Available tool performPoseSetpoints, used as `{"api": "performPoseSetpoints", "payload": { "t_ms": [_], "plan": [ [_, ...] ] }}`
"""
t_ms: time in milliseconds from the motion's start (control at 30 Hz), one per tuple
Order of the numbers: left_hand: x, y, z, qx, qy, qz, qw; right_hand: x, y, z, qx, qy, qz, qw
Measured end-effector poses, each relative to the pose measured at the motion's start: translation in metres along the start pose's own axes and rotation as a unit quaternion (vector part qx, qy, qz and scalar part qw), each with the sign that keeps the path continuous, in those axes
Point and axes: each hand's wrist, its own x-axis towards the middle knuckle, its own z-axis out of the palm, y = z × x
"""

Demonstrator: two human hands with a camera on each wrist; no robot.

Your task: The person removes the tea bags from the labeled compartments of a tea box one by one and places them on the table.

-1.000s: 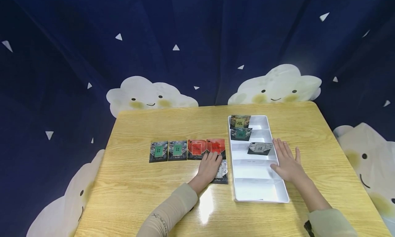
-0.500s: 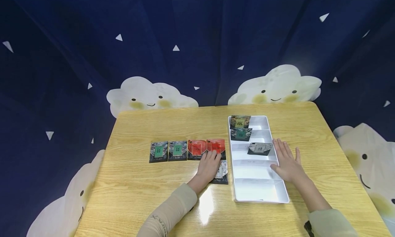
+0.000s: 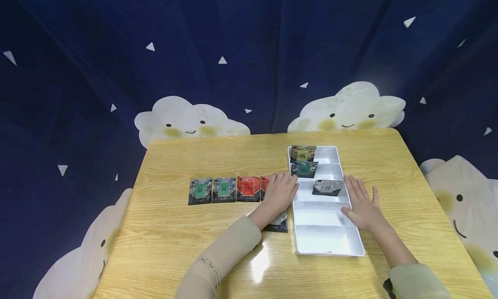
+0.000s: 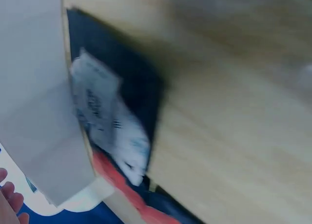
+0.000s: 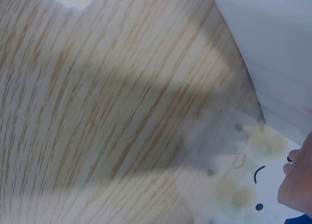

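In the head view my left hand (image 3: 278, 192) lies palm down over the right-hand red sachet (image 3: 264, 184), covering most of it. Its fingertips and thumb are at the left rim of the white compartment tray (image 3: 323, 242), and nothing shows between them. Under its wrist a white-and-black sachet (image 3: 277, 226) lies flat beside the tray, and the same white-and-black sachet (image 4: 105, 104) shows in the left wrist view. My right hand (image 3: 362, 204) rests with straight fingers along the tray's right side.
A red sachet (image 3: 248, 188) and two green-labelled sachets (image 3: 200, 191) continue the row leftward. Inside the tray lean a yellow-labelled sachet (image 3: 303, 153), a green-labelled sachet (image 3: 304, 169) and a white-labelled sachet (image 3: 327, 187). A dark blue curtain (image 3: 233, 30) hangs behind the wooden table (image 3: 171, 247).
My left hand has moved to the right, from the red and white sachets to the tray's left rim. The right hand, the tray and the visible sachets have stayed put.
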Motion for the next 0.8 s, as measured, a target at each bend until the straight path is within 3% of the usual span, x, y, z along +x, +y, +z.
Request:
{"api": "performPoseSetpoints", "payload": {
  "t_ms": [233, 400, 800],
  "plan": [
    [0.024, 0.021, -0.001, 0.008, -0.012, 0.039, 0.9991, 0.000, -0.001, -0.002, -0.002, -0.004, 0.000, 1.000],
    [0.035, 0.034, 0.001, 0.019, -0.023, 0.045, 0.9985, -0.001, -0.001, -0.001, 0.000, -0.002, 0.002, 1.000],
    [0.053, 0.055, 0.000, 0.017, -0.094, 0.063, 0.9934, 0.001, 0.001, 0.001, -0.009, 0.006, 0.000, 1.000]
  ]
}}
